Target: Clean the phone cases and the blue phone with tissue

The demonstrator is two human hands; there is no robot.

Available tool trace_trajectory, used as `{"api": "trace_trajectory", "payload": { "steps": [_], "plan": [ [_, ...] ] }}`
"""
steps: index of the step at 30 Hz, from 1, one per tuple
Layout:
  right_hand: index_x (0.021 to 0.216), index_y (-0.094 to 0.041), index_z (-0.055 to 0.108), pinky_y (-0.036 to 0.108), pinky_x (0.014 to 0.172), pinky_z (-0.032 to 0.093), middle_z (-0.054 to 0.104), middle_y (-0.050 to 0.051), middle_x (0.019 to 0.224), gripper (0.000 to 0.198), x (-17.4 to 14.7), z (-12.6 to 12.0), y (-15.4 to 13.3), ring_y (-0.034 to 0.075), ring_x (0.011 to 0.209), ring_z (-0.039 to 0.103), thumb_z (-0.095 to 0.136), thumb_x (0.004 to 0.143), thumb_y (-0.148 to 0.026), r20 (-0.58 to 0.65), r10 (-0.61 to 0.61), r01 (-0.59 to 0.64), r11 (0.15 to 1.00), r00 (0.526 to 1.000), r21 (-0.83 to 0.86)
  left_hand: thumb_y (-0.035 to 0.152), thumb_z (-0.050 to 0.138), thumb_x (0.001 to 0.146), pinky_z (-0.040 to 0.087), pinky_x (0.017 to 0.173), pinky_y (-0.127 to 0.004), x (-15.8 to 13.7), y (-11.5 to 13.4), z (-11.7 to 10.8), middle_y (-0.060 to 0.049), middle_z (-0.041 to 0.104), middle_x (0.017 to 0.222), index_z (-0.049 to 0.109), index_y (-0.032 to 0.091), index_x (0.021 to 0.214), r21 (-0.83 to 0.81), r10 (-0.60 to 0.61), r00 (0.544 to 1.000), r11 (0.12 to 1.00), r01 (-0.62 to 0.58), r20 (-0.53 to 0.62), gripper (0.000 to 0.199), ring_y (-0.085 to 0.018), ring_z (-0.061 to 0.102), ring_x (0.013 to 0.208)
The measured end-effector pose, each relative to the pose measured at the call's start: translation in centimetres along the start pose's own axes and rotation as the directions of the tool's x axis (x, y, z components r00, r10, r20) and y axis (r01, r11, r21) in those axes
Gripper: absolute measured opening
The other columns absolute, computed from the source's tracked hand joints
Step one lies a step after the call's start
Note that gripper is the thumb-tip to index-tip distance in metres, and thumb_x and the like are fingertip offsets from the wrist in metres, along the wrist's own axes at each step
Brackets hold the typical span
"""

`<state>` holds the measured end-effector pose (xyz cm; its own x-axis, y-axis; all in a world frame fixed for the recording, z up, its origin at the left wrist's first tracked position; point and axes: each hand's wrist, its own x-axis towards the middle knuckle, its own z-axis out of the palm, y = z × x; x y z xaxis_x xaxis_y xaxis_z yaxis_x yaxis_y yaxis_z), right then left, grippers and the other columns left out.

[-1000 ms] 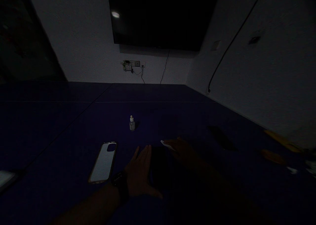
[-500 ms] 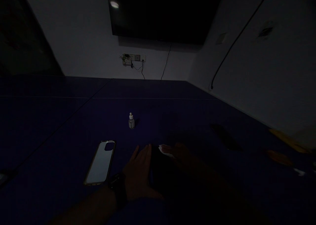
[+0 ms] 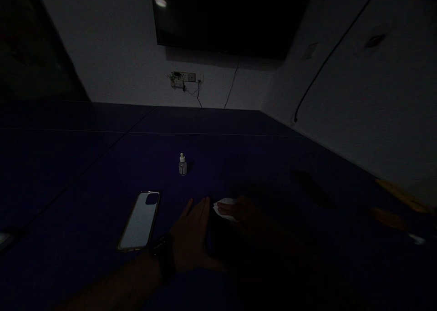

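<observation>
My left hand (image 3: 191, 236) lies with its fingers stretched out and thumb apart, along the left side of a dark flat slab (image 3: 218, 236). Most of the slab's outline is lost in the dark, so I cannot tell its kind. On its far end, my right hand (image 3: 242, 213) presses a folded white wipe (image 3: 221, 207) under its fingers. A clear phone case (image 3: 139, 222) with a camera cutout lies left of my left hand. Farther back, a small dropper bottle (image 3: 183, 166) with a white top stands upright.
On the blue tabletop (image 3: 211, 154), a dark flat object (image 3: 314, 188) lies to the right. Beyond it are a yellow item (image 3: 401, 195), an orange-brown item (image 3: 387, 217) and a small white scrap (image 3: 416, 239). A screen (image 3: 221, 19) hangs on the wall above sockets (image 3: 187, 77).
My right hand has slid slightly left with the white wipe, and more of the wipe shows. My left hand stays in place. The view has shifted a little.
</observation>
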<state>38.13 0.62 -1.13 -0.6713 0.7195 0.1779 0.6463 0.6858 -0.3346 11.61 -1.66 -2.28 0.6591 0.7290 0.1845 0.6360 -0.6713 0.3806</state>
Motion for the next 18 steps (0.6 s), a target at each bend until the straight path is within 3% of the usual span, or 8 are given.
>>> {"api": "trace_trajectory", "payload": {
  "steps": [7,13,18],
  "plan": [
    [0.148,-0.032,0.050,0.043,0.097,0.045,0.058,0.007,0.145,0.049,-0.11,0.00,0.22,0.026,0.114,0.056,0.042,0.100,-0.026,-0.013,0.080,-0.080,0.997,0.997,0.007,0.085,0.065,0.066,0.016,0.123,-0.066,0.09,-0.07,-0.06,-0.027,0.024,0.163,-0.008,0.013,0.160,-0.008,0.013,1.000,1.000,-0.013,-0.009,0.139,-0.043,0.029,0.149],
    [0.145,-0.033,0.053,0.044,0.099,0.044,0.063,0.007,0.139,0.049,-0.41,0.22,0.84,0.026,0.115,0.056,0.046,0.097,-0.028,0.013,0.039,-0.039,0.999,0.999,0.034,0.084,0.066,0.065,0.016,0.122,-0.068,0.08,-0.11,0.18,-0.029,0.023,0.162,-0.008,0.010,0.159,-0.008,0.006,1.000,1.000,-0.006,-0.013,0.141,-0.044,0.030,0.149],
    [0.149,-0.034,0.048,0.047,0.105,0.040,0.055,0.005,0.149,0.050,-0.09,0.21,0.74,0.025,0.122,0.054,0.042,0.100,-0.024,-0.022,0.073,-0.072,0.997,0.997,0.037,0.083,0.066,0.067,0.015,0.122,-0.067,-0.05,-0.16,0.11,-0.027,0.022,0.163,-0.011,0.013,0.159,-0.018,0.024,1.000,1.000,-0.024,-0.020,0.139,-0.043,0.028,0.150]
  ]
}}
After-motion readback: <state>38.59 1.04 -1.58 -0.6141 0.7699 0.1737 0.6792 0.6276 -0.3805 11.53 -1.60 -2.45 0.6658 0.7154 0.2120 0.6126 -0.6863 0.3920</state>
